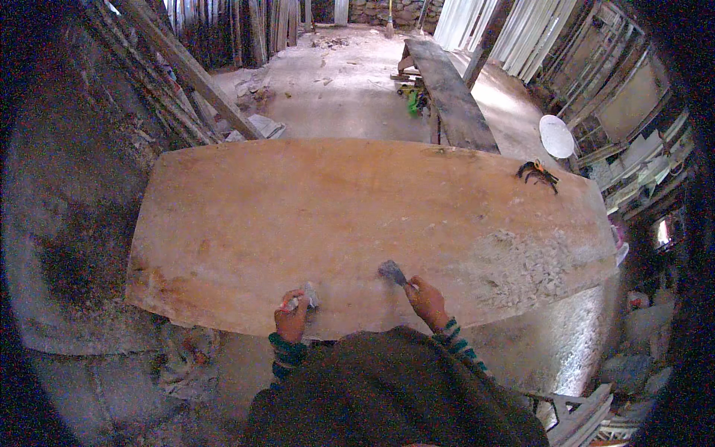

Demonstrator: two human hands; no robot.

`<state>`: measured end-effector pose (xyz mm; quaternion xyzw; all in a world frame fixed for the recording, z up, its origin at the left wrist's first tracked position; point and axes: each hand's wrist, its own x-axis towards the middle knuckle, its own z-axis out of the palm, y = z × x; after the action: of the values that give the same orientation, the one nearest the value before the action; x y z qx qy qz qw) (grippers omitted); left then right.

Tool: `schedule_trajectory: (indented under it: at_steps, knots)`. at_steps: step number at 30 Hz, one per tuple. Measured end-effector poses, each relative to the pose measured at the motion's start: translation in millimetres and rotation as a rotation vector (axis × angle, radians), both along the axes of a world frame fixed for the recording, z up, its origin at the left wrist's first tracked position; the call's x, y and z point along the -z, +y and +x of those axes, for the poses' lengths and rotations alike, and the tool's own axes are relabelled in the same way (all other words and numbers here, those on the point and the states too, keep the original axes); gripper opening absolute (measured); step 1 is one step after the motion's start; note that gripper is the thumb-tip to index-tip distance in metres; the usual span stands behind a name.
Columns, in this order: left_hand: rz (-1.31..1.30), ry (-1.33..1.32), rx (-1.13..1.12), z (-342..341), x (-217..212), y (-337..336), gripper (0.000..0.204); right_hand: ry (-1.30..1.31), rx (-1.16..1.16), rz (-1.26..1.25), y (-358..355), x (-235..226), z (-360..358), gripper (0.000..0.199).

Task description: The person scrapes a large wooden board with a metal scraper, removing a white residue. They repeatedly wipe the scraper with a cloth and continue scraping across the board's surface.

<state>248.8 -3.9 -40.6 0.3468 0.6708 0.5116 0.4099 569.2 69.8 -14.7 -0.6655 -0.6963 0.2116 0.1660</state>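
Left hand (290, 316) grips a small scraper (309, 296), fingers curled round it, at the near edge of the board (335, 208). Right hand (426, 298) clasps a putty knife (392, 273), blade flat on the wood beside a pale filler patch (532, 264).

You get soft daylight from the far end of the room, where the concrete floor (350, 82) looks pale and washed out. The tabletop (357, 216) is evenly lit in a warm tone, with no hard shadows or glare on it. Your picture darkens to black at the rim, and straight edges bow outward there. Detail is soft and grainy, worst in the dim left side.
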Motion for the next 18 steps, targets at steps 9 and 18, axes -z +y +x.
schedule_trajectory:
  at_steps: [9,18]
  knots:
    - [-0.033,0.143,0.053,1,-33,4,0.019,0.003,-0.111,0.059,63,-19,-40,0.029]
    - [-0.036,0.178,0.031,0,-23,-1,0.017,-0.002,0.011,-0.039,64,-13,-40,0.031]
